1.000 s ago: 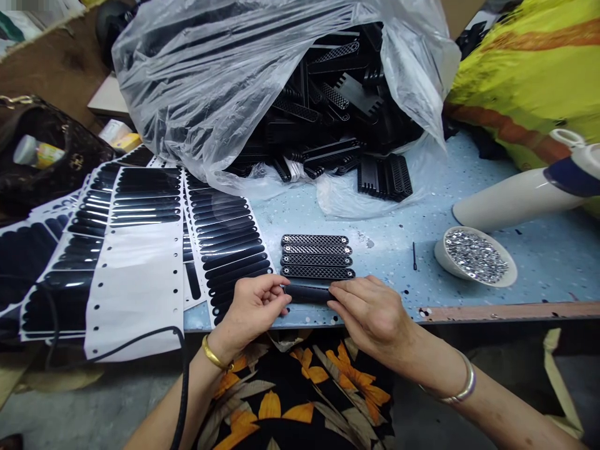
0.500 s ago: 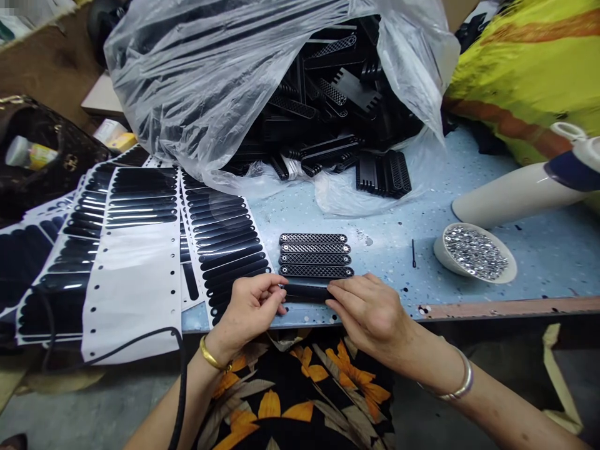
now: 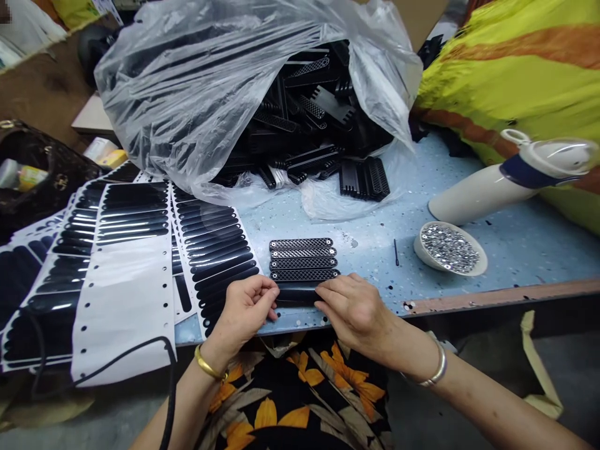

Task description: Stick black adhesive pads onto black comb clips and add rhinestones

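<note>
A glossy black strip stretches between my two hands at the table's near edge. It looks like the black stickers on the sheets at the left. My left hand pinches its left end, and my right hand has fingers closed on its right end. Both ends are covered by fingertips. Just beyond it, several black textured plastic pieces lie side by side in a stack, with small silvery dots at their ends.
White sheets of black oval stickers spread over the left side. Behind is a clear plastic bag of black plastic parts. A bowl of small metal pieces, a thin black pin and a tilted bottle are at the right.
The view has shifted slightly, so the table things appear a little further left. Both hands keep their hold on the black strip, which shows more of its glossy face.
</note>
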Available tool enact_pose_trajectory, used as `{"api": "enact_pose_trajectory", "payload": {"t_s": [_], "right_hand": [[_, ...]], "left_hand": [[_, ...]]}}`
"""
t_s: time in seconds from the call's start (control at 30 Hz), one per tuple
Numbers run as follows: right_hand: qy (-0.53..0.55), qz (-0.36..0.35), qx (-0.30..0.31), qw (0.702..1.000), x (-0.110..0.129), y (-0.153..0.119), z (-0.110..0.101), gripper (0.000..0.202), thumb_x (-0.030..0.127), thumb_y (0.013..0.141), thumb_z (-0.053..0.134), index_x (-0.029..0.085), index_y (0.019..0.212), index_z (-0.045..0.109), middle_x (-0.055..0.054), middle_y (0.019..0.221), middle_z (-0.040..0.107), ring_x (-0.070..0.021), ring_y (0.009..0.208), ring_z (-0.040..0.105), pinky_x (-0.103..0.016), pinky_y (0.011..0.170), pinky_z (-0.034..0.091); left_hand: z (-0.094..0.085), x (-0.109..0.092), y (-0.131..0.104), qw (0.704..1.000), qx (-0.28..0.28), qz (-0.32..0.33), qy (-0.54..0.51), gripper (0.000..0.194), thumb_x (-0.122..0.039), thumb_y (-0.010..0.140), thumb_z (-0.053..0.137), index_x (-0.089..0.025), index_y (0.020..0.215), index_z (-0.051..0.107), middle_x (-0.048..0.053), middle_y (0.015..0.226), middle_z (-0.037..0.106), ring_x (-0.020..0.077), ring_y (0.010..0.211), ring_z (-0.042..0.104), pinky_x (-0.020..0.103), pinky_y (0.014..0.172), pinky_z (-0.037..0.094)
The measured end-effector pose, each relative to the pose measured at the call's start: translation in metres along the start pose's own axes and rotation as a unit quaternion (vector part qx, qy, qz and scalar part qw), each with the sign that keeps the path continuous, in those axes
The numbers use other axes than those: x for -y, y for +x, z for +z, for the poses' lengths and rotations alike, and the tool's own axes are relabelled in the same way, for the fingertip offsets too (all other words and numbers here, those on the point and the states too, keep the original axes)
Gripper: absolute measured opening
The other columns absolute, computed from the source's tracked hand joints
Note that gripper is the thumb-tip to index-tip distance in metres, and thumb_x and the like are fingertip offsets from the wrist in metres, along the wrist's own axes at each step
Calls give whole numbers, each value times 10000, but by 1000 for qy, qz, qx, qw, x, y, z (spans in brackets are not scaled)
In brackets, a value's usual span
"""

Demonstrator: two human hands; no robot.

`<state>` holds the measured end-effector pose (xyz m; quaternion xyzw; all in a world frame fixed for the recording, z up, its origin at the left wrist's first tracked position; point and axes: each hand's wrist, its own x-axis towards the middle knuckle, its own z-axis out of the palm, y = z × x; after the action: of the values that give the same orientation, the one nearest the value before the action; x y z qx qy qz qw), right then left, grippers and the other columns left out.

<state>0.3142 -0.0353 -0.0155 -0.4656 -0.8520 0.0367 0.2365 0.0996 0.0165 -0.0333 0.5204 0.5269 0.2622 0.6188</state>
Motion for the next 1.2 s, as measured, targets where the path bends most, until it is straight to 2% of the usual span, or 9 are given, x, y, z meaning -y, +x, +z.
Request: {"api": "enact_pose_trajectory", "payload": {"t_s": [0.2,0.43,0.73,0.87,1.07,1.2], "right_hand": [[97,37,-18,994,-7,0,-1,128,147,915,575,124,918,700,-88,778,699,-188,717,630,-322,643,520],[154,82,25,984,-11,-3,-3,140,189,910,609,136,973,723,-100,849,721,-197,773,651,-331,684,557],[123,27,-53,991,-7,-9,6,194,139,925,555,140,1056,699,-103,848,720,-211,773,649,-367,660,549],[129,23,-52,990,-8,-12,8,212,138,929,553,130,1086,696,-116,884,724,-216,796,650,-374,670,550],[205,78,-13,976,-16,-12,6,181,224,925,607,171,1055,722,-82,878,729,-190,794,644,-337,676,569],[176,45,-28,983,-14,-14,6,187,203,939,584,165,1077,703,-85,888,731,-189,796,643,-352,684,561]], "left_hand": [[4,-2,-2,999,-32,21,-3,184,-316,730,668,-137,689,656,-11,518,606,115,417,624,138,354,396],[6,-2,-4,999,-52,13,-1,223,-350,706,648,-135,645,653,3,500,605,116,409,612,138,350,391],[6,-4,-4,998,-61,7,-2,250,-381,669,659,-136,622,649,8,490,603,126,410,616,147,345,403],[6,-4,-4,998,-59,7,-2,259,-389,675,662,-134,631,655,11,493,610,126,414,618,147,347,408],[5,-1,-3,998,-57,16,-1,247,-375,672,669,-132,632,658,10,486,610,130,412,624,148,348,414],[5,-2,-4,998,-54,17,0,234,-364,675,680,-132,645,666,6,490,612,130,414,627,146,351,417]]}}
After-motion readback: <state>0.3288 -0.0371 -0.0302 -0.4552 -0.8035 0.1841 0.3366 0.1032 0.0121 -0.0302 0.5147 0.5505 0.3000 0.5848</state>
